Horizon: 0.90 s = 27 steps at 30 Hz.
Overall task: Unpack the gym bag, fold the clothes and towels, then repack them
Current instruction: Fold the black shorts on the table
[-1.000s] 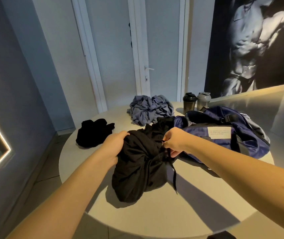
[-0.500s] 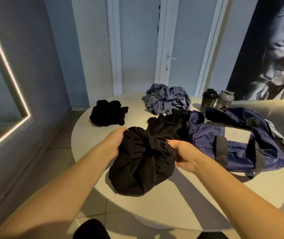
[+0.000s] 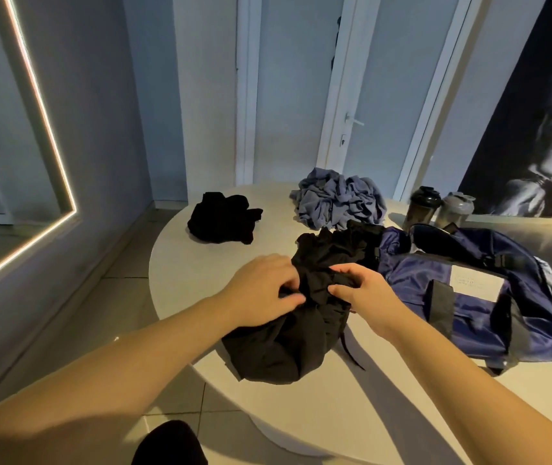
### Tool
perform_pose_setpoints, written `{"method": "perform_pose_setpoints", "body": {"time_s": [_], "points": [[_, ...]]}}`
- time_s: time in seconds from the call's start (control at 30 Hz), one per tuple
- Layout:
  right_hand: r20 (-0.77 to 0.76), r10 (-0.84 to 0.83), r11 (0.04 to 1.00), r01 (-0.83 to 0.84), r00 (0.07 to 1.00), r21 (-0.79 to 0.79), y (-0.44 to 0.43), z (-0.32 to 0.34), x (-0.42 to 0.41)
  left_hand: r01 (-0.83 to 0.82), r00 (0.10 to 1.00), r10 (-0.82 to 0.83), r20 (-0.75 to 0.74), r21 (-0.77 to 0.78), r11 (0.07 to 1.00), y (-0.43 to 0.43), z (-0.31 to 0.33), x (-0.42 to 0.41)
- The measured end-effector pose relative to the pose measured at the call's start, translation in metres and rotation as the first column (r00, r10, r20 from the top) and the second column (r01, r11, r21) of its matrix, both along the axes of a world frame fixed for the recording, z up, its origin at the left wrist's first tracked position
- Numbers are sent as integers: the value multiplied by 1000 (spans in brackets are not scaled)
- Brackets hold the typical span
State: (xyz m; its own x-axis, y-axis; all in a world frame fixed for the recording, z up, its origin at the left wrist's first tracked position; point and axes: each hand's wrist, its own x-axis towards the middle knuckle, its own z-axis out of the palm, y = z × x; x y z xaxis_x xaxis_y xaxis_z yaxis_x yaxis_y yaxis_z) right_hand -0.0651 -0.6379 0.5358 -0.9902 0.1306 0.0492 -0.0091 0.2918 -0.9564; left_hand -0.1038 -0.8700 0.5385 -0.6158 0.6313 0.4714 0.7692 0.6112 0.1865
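Drawn together since a moment ago, left hand and right hand each pinch folds of the black garment, bunched by the round table's left edge, navy gym bag just beside.

Left hand and right hand drew together atop black garment.

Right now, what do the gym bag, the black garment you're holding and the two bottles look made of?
Gym bag: likely nylon or polyester, navy, glossy; light sheens on its creases. Black garment: soft matte knit, perhaps cotton; it bunches in limp folds. Shaker bottles: seemingly plastic; smooth bodies, moulded lids.
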Motion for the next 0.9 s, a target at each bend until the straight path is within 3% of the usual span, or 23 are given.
{"method": "perform_pose_setpoints", "body": {"time_s": [0.1,0.17,0.23,0.3,0.33,0.4,0.5,0.57,0.67,0.83,0.9], "points": [[85,-63,995,56,994,81,11,-4,-3,-4,998,18,64,-201,979,-9,-16,-9],[97,-114,947,79,989,310,17,-4,-1,13,996,6,86,-222,975,-11,-21,-10],[-76,-92,862,117,993,493,13,3,5,18,996,-5,94,-130,991,-10,-19,-10],[-295,12,819,160,955,551,0,12,14,-10,994,8,109,19,1000,-6,-10,-9],[-336,54,811,155,941,564,-8,15,17,-32,993,23,116,75,997,-3,-5,-9],[-303,113,779,105,946,618,-21,16,20,-73,986,45,158,177,982,3,6,-5],[-126,121,664,14,985,747,-24,8,13,-132,963,36,268,353,926,8,14,-2],[-76,79,627,10,994,779,-21,4,10,-214,931,31,363,475,854,8,19,0],[-42,34,610,12,999,792,-12,-6,7,-359,880,11,475,651,669,0,23,-6],[-151,-118,749,188,981,635,13,8,5,-533,790,-130,599,776,336,-29,20,-35],[-166,-152,763,222,974,607,23,17,1,-568,765,-111,634,746,346,-40,13,-44]]}}
